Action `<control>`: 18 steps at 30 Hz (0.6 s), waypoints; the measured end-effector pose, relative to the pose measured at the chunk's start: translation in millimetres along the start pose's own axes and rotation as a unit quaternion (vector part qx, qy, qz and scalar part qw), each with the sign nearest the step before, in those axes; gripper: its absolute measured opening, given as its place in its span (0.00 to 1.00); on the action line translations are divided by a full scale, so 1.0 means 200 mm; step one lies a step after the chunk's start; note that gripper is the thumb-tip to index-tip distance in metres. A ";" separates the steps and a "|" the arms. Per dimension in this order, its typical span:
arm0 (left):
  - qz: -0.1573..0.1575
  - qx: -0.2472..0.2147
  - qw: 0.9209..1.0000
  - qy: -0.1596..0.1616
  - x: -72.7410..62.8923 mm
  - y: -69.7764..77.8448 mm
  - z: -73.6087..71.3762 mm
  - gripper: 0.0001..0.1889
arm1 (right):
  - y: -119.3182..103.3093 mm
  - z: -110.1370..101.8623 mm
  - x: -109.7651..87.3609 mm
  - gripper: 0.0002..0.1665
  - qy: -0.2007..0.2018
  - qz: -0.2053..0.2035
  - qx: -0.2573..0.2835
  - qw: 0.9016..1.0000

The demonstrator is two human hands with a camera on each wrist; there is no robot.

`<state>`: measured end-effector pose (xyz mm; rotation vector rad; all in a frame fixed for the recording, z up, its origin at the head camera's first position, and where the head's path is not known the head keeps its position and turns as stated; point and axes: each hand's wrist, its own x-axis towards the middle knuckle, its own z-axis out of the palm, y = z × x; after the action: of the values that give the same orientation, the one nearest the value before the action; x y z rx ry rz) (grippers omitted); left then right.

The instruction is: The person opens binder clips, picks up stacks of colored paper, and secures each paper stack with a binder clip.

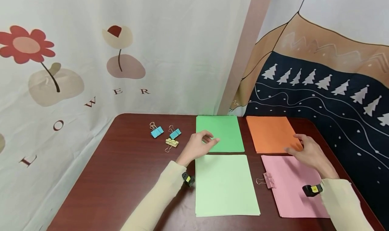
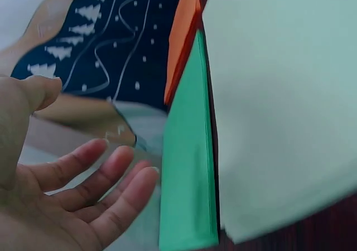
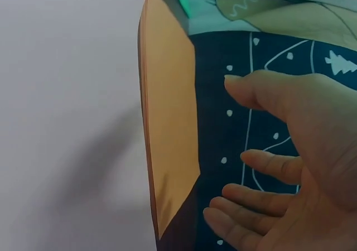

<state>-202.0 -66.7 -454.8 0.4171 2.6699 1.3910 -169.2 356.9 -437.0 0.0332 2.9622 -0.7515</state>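
My left hand [image 1: 200, 145] hovers by the left edge of the green paper stack [image 1: 223, 133], fingers loosely bent with nothing between them. Over the right edge of the orange paper stack [image 1: 270, 134] is my right hand [image 1: 311, 153], thumb and fingers apart and holding nothing; whether it touches the paper I cannot tell. Nearer me lie a pale green paper stack [image 1: 226, 187] and a pink paper stack [image 1: 296, 190]. A pink binder clip [image 1: 268, 180] grips the pink stack's left edge. Both wrist views show the hands with relaxed, parted fingers [image 2: 125, 201].
Two blue binder clips [image 1: 156, 132] and a yellow binder clip [image 1: 172, 143] lie left of the green stack on the dark red table [image 1: 121, 177]. Printed curtains [image 1: 182, 55] hang behind the table and along its right side.
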 end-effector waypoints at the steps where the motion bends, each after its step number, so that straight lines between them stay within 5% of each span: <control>1: 0.002 -0.001 1.000 0.006 0.00 -0.02 -0.02 0.28 | 0.00 0.00 0.02 0.55 -0.004 -0.001 -0.001 1.000; 7: 0.016 0.006 0.999 0.050 0.01 -0.12 -0.11 0.25 | 0.02 0.01 0.12 0.59 -0.017 -0.015 -0.011 1.000; 18: -0.015 0.016 0.995 0.101 -0.03 -0.30 -0.27 0.22 | 0.09 0.03 0.26 0.61 -0.035 0.004 -0.018 0.999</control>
<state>-219.6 -144.1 -472.9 0.2507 2.8472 1.4552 -219.2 369.8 -454.9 0.0162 2.9071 -0.6846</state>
